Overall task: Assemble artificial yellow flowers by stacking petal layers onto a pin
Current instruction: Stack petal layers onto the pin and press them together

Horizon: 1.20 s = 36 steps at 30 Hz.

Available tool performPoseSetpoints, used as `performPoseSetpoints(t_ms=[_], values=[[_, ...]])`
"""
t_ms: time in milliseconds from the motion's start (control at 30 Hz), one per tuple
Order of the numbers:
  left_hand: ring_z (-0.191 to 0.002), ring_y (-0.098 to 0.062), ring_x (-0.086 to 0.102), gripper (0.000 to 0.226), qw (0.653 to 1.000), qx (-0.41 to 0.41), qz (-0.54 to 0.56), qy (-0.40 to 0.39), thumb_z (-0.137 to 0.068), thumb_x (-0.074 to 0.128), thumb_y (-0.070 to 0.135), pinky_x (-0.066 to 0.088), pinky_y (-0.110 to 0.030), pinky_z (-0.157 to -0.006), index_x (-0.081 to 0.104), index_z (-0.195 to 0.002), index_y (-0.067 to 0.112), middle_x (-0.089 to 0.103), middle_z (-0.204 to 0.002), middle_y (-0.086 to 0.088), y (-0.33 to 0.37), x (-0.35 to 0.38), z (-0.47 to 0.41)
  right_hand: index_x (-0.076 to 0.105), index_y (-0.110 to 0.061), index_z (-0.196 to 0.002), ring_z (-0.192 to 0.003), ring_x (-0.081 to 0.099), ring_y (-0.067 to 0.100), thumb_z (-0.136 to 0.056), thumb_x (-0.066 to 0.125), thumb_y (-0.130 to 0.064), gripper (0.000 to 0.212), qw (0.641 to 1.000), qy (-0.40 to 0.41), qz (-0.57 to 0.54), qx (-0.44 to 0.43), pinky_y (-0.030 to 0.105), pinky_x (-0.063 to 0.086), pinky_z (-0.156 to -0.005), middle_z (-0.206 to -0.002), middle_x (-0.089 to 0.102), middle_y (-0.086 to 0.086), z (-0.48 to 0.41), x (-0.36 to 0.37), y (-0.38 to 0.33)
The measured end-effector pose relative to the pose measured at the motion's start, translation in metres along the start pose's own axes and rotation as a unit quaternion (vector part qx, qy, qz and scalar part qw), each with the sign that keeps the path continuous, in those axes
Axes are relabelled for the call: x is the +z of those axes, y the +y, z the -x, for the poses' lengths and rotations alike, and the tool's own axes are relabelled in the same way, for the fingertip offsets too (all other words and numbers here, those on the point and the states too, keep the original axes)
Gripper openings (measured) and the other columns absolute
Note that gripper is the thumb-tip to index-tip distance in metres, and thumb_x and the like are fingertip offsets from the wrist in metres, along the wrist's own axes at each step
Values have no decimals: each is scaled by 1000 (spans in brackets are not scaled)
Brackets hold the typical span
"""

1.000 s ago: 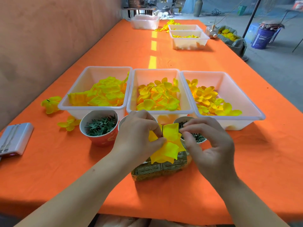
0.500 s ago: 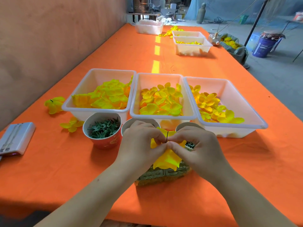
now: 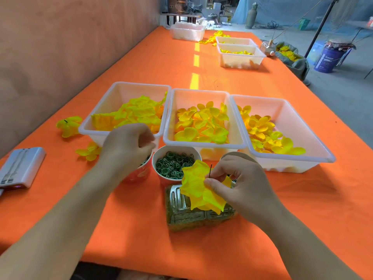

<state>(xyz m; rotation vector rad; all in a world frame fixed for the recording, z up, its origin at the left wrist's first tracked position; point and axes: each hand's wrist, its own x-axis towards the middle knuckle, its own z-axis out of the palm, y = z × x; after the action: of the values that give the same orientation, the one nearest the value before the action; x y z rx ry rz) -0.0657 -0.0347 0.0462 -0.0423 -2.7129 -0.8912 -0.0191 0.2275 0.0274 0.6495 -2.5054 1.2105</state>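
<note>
A large yellow petal layer [image 3: 196,185] sits on a thin dark pin [image 3: 210,171] above a block wrapped in clear film [image 3: 187,217]. My right hand [image 3: 240,184] pinches the petal layer next to the pin. My left hand [image 3: 127,145] hovers with curled fingers over the red cup [image 3: 139,173] at the left, covering its contents; whether it holds anything is hidden. Three white bins hold yellow petals: left bin [image 3: 113,98], middle bin [image 3: 201,93], right bin [image 3: 292,122].
A white cup of green rings [image 3: 173,164] stands between my hands. A third cup [image 3: 232,154] is partly hidden behind my right hand. Loose flowers [image 3: 69,126] lie left of the bins, beside a white device [image 3: 20,167]. More bins [image 3: 240,55] stand far back.
My left hand let go of the petal layer and moved left to the red cup. My right hand stays at the pin with the petals.
</note>
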Motion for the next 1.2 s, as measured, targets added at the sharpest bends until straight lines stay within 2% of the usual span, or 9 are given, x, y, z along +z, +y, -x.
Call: performPoseSetpoints(t_ms=[100,233,400,600,667,800,933,1033,1200], values=[[-91,-30,63,7,986,-61,-151,-34,-82,75,17,51,-40,-72,68,-79,15,70,-87,-7,-37,5,-24,63,-34,-67,-76,59,6,-75,86,-15,30,1000,2,-4,4,13,38,-66,-68,59,-17,1,0,-2],[-89,-30,62,21,964,-51,-247,-88,-81,78,34,39,-32,-61,72,-84,14,69,-90,-9,-51,22,-32,64,-33,-67,-75,59,6,-75,86,-15,29,1000,1,-5,7,13,37,-65,-68,59,-17,1,0,-3],[-82,-31,61,6,984,-59,-165,-40,-78,81,21,34,-30,-59,78,-74,18,71,-83,-11,-50,27,-32,62,-34,-67,-75,59,6,-74,86,-16,31,1000,9,0,3,18,41,-68,-67,58,-18,2,0,-5],[-86,-24,66,8,995,-88,-33,-16,-86,77,21,43,-32,-66,82,-82,16,75,-88,-7,-51,10,-28,59,-39,-66,-76,59,6,-74,86,-18,35,1000,11,8,6,16,40,-68,-66,58,-19,2,0,-6],[-85,-24,65,10,997,-76,-30,-12,-86,77,21,45,-34,-68,80,-79,15,75,-87,-7,-51,6,-28,59,-39,-66,-76,59,6,-74,86,-18,35,1000,12,7,6,16,40,-67,-66,58,-18,2,1,-6],[-68,-29,58,25,998,-53,-23,32,-79,83,27,37,-34,-56,68,-62,17,63,-67,-12,-51,5,-24,59,-38,-65,-75,59,7,-74,86,-17,35,1000,14,4,7,16,39,-66,-66,58,-18,2,1,-6],[-71,-25,49,28,996,8,-78,48,-86,77,29,25,-34,-54,62,-66,15,53,-70,-1,-55,10,-22,61,-36,-66,-74,58,8,-74,85,-16,32,1000,12,-2,13,13,36,-66,-65,58,-16,3,1,-7],[-76,-32,51,24,991,37,-121,37,-89,73,22,28,-35,-60,64,-70,10,53,-70,-3,-60,14,-22,63,-34,-66,-75,59,8,-75,85,-16,30,1000,11,-2,17,13,37,-66,-66,59,-17,4,1,-7],[-84,-33,55,7,990,29,-114,77,-83,79,12,39,-37,-62,75,-78,8,57,-89,-8,-66,11,-19,63,-33,-66,-74,58,7,-75,85,-16,29,1000,13,0,17,13,36,-66,-65,58,-17,4,1,-7]])
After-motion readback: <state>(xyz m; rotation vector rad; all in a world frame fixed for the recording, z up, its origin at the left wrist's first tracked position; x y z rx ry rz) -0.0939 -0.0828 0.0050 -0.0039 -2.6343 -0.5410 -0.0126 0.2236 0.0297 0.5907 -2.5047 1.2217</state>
